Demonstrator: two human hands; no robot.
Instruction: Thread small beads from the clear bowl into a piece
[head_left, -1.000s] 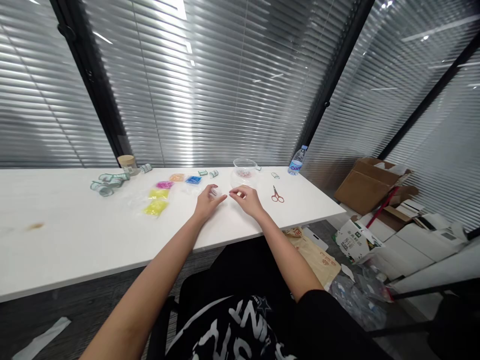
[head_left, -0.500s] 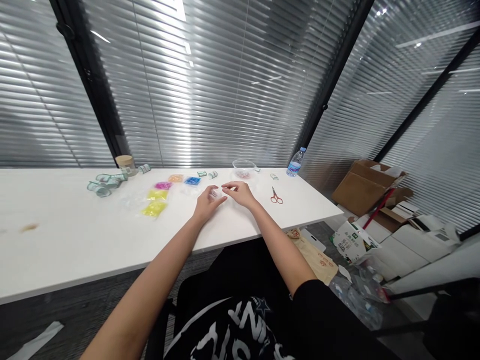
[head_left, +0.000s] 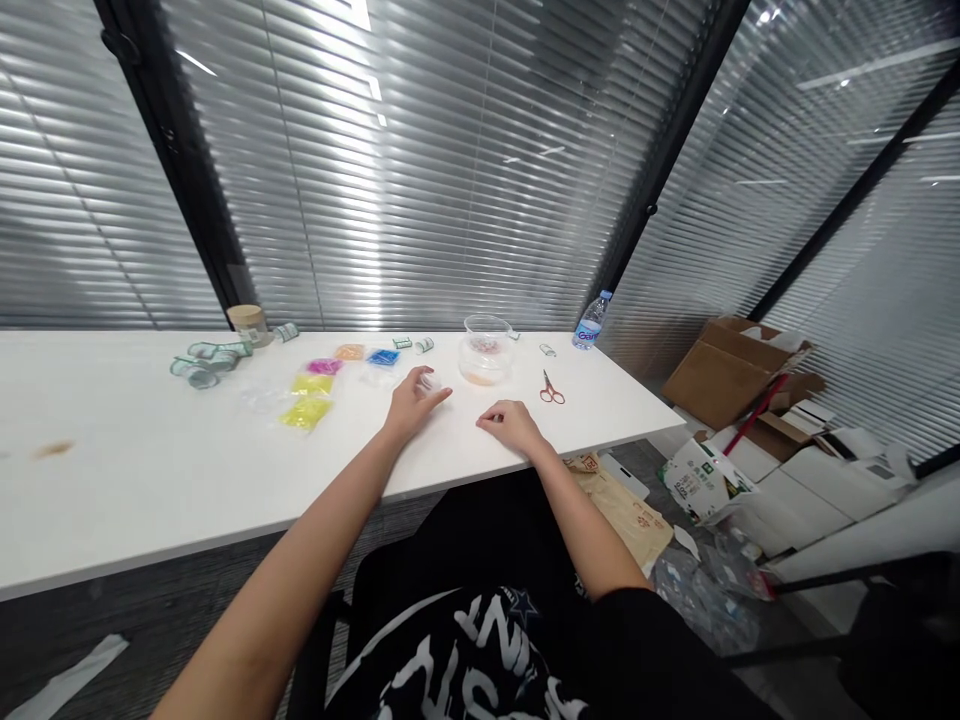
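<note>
The left hand [head_left: 409,405] rests at the desk [head_left: 150,450] with its fingers and thumb curved around a small clear container [head_left: 430,383], which sits in the gap between them; its contents are too small to make out. The right hand [head_left: 514,426] is apart from it, to the right and nearer the desk's front edge, its fingers drawn together in a pinch low over the white surface; I cannot tell whether anything tiny is between the fingertips.

Beyond the right fingers is a clear round plastic tub [head_left: 487,350] with small pinkish bits showing through and an orange patch on its near side. To the right of these fingers, and a little farther off, lie scissors with orange handles [head_left: 550,387], their blades pointing away. Well beyond them stands a clear water bottle with a blue cap [head_left: 589,330].

To the left of the left fingers is a row of 5 flat plastic packets: 2 yellow packets [head_left: 306,413], 1 magenta packet [head_left: 325,367], 1 orange packet [head_left: 349,352] and 1 blue packet [head_left: 383,357]. Just beyond the left fingers lie 2 small clear jars with green-and-white labels [head_left: 424,346], and far to their left stands a jar with a pale wooden lid [head_left: 247,322]
</note>
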